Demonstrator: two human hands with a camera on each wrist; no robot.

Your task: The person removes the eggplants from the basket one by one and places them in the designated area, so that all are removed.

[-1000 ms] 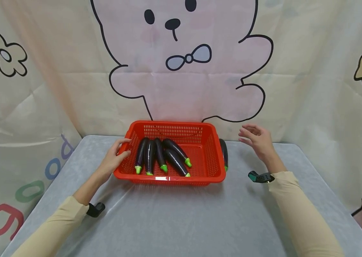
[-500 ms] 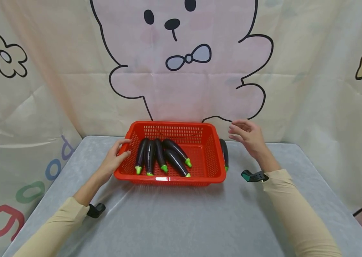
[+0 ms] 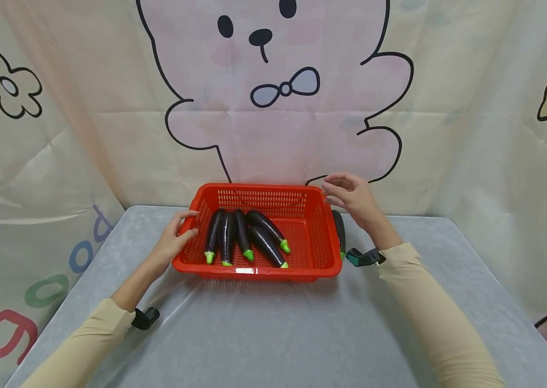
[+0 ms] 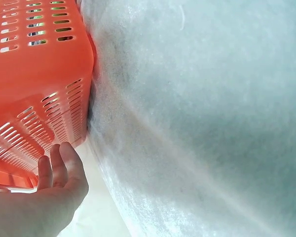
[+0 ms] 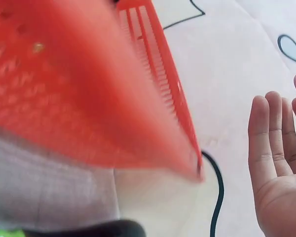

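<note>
A red plastic basket point(image 3: 297, 273) sits at the back of the table, holding several dark purple eggplants point(image 3: 227, 234) with green caps, bunched towards its left half. My left hand point(image 3: 172, 240) grips the basket's left edge, thumb and index finger over the rim; in the left wrist view the other fingers point(image 4: 71, 163) lie against the outer wall. Over the back right corner of the basket hovers my right hand point(image 3: 353, 199), fingers extended and nothing held. Outside the basket's right wall lies another eggplant point(image 3: 340, 231), partly hidden by the basket rim.
The grey cloth-covered table point(image 3: 263, 334) extends in front of the basket. A printed curtain point(image 3: 123, 134) hangs close behind the basket and along both sides. Each wrist wears a black strapped device point(image 3: 145, 318).
My right hand has moved left and slightly away from me, from beyond the outside eggplant to over the basket's back right corner. The left hand, basket and eggplants stay put.
</note>
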